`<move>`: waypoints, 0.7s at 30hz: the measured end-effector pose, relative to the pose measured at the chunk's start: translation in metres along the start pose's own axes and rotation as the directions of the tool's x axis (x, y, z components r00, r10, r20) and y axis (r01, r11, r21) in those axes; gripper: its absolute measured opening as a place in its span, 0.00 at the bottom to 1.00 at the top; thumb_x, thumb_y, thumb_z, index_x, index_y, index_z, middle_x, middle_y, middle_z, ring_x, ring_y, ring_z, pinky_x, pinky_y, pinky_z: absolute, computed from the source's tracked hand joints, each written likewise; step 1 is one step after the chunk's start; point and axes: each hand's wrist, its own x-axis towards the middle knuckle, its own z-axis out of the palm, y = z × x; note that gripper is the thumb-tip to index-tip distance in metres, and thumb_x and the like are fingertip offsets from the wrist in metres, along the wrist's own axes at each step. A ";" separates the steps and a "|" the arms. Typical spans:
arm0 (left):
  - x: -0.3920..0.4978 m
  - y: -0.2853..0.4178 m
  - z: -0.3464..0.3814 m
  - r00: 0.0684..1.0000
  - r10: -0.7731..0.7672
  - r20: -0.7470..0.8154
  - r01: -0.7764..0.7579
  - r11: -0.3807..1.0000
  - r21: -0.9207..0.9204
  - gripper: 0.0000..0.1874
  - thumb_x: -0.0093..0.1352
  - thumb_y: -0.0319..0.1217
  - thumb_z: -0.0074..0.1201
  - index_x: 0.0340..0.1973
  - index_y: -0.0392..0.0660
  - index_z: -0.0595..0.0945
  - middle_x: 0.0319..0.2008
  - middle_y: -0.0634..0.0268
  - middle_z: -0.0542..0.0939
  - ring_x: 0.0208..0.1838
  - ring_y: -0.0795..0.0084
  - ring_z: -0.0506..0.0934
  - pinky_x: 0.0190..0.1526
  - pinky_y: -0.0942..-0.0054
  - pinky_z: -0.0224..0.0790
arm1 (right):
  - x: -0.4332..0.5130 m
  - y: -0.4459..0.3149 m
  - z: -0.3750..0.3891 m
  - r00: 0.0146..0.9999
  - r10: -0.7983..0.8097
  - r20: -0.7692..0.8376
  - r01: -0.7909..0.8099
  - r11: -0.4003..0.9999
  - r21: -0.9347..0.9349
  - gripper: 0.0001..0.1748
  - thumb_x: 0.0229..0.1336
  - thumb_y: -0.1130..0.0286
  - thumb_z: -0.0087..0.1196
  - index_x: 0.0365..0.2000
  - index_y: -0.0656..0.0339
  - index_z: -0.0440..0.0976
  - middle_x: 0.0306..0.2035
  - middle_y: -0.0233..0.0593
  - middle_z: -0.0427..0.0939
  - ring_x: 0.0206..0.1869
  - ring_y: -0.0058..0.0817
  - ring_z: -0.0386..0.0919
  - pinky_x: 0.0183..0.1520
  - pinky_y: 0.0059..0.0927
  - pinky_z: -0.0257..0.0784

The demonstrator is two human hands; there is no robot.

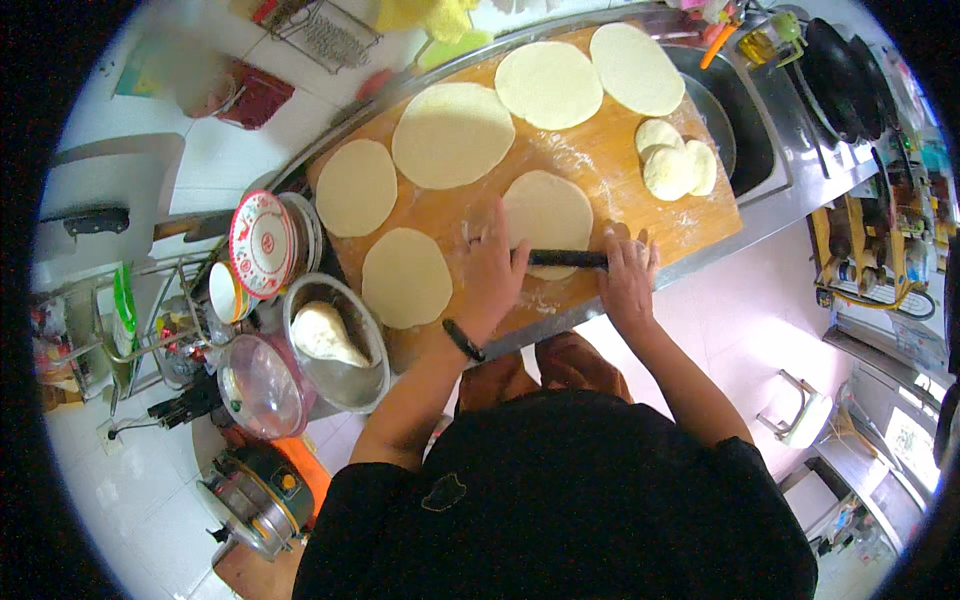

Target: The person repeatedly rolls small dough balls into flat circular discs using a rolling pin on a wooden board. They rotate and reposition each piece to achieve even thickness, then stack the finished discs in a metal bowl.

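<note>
A dark rolling pin (568, 259) lies across the lower part of a flat dough round (549, 214) on a floured wooden board (480, 214). My left hand (495, 277) rests flat over the pin's left end, fingers extended. At the other end, my right hand (628, 274) lies over the pin with bent fingers. Several rolled dough rounds (453, 135) are spread along the board's far and left sides. Small thick dough pieces (670, 171) sit together at the right, partly overlapping. Left of the board, a metal bowl (352, 386) holds a lump of dough (326, 334).
Beyond the board's right end is a sink (750, 127), with black pans (840, 82) behind it. Stacked plates (262, 244), a cup (225, 292) and a clear plastic bowl (262, 386) crowd the left side. A metal grater (330, 37) lies past the far edge.
</note>
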 end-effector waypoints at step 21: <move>0.079 -0.024 0.017 0.943 -0.254 -0.217 0.184 0.937 -0.296 0.22 0.66 0.31 0.65 0.52 0.35 0.78 0.44 0.45 0.83 0.47 0.47 0.81 0.51 0.55 0.73 | -0.030 0.021 0.004 0.993 -0.069 0.091 0.057 0.989 0.136 0.22 0.46 0.76 0.62 0.45 0.59 0.74 0.48 0.47 0.75 0.56 0.50 0.70 0.58 0.54 0.64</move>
